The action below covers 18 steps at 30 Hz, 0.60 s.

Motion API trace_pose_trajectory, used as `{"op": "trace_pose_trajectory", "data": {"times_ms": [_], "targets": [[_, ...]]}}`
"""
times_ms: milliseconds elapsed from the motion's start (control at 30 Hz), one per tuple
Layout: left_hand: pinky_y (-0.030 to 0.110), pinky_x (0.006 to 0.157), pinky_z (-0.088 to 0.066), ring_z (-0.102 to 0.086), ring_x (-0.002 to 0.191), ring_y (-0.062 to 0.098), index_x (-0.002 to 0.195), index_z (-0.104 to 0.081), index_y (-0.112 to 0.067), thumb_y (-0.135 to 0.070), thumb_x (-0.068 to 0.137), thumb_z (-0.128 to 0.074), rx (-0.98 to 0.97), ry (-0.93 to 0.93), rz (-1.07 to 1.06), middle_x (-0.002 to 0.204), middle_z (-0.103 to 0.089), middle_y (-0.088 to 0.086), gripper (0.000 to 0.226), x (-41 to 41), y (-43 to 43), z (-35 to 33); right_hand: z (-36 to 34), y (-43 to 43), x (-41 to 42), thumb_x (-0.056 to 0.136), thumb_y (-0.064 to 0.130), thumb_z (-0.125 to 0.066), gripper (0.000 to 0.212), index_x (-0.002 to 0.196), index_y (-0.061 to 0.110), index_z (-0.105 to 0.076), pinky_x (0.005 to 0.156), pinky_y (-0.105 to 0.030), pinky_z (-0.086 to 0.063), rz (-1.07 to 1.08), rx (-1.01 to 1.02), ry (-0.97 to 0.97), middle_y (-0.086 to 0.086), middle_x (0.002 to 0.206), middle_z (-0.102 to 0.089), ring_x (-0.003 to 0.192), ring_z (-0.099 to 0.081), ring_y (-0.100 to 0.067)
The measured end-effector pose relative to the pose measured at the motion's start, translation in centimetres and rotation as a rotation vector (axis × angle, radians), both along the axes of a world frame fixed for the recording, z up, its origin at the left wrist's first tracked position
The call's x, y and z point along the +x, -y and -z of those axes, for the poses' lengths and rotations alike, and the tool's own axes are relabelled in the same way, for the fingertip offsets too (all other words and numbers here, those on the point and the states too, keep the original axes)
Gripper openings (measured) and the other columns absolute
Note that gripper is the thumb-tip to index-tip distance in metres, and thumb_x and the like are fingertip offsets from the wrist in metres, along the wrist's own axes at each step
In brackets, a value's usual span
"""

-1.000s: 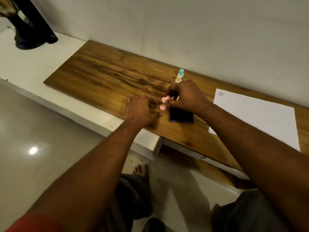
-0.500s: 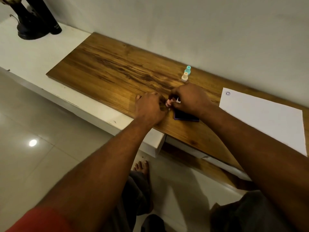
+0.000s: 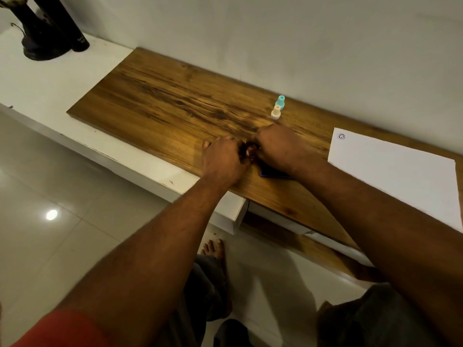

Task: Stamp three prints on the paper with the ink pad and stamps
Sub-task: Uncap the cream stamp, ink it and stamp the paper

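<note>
My left hand [image 3: 223, 161] and my right hand [image 3: 278, 146] meet over the wooden board [image 3: 162, 101], fingers closed around a small pink stamp [image 3: 250, 151] that shows only as a sliver between them. The dark ink pad [image 3: 269, 173] lies just under my right hand, mostly hidden. A white sheet of paper [image 3: 400, 171] lies to the right with one round print [image 3: 341, 136] in its far left corner. A cream stamp [image 3: 275, 112] and a teal stamp [image 3: 280, 102] stand upright beyond my hands.
The board rests on a white ledge [image 3: 50, 91] against a wall. A dark vase-like object [image 3: 47, 28] stands at the far left. Below the ledge are a tiled floor and my bare foot [image 3: 214, 249].
My hands have closed together around the pink stamp, which was plainly visible a second ago. My right hand now covers most of the ink pad.
</note>
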State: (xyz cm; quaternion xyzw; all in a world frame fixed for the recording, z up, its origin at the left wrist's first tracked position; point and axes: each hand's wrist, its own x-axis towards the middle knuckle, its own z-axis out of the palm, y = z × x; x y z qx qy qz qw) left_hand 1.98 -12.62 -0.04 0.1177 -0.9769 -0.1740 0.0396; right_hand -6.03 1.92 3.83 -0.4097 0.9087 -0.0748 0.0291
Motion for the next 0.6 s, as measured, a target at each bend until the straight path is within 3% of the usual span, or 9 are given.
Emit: {"op": "trace_pose_trajectory", "data": {"times_ms": [133, 333, 500, 600], "targets": [[0.050, 0.108, -0.037, -0.060, 0.115, 0.021, 0.112, -0.073, -0.029, -0.050, 0.091, -0.070, -0.004, 0.018, -0.006, 0.110, -0.070, -0.004, 0.030, 0.0, 0.1, 0.1, 0.3, 0.3, 0.5, 0.099, 0.033, -0.061, 0.026, 0.120, 0.023, -0.073, 0.080, -0.034, -0.056, 0.031, -0.027, 0.020, -0.001, 0.102, -0.072, 0.089, -0.065, -0.018], [0.049, 0.108, -0.036, -0.059, 0.118, 0.022, 0.119, -0.072, -0.030, -0.046, 0.092, -0.067, -0.020, 0.009, -0.020, 0.113, -0.069, -0.003, 0.031, -0.1, 0.1, 0.3, 1.1, 0.5, 0.8, 0.099, 0.036, -0.062, 0.028, 0.120, 0.021, -0.073, 0.086, -0.035, -0.055, 0.097, -0.119, 0.031, -0.001, 0.105, -0.073, 0.094, -0.066, -0.018], [0.049, 0.108, -0.037, -0.059, 0.119, 0.023, 0.117, -0.072, -0.028, -0.048, 0.094, -0.064, -0.013, -0.014, -0.069, 0.116, -0.069, -0.002, 0.032, -0.6, 0.2, 0.5, 0.8, 0.0, 0.1, 0.091, 0.057, -0.067, 0.054, 0.134, 0.025, -0.065, 0.068, -0.024, -0.045, 0.171, -0.248, 0.070, 0.004, 0.093, -0.075, 0.082, -0.068, -0.013], [0.050, 0.107, -0.038, -0.061, 0.117, 0.024, 0.112, -0.074, -0.025, -0.056, 0.096, -0.061, -0.027, -0.035, -0.131, 0.114, -0.070, -0.001, 0.037, -1.0, 0.2, 0.4, 0.3, -0.8, -1.9, 0.089, 0.060, -0.068, 0.052, 0.130, 0.029, -0.067, 0.073, -0.028, -0.050, 0.284, -0.229, -0.042, 0.005, 0.094, -0.075, 0.088, -0.069, -0.016]]}}
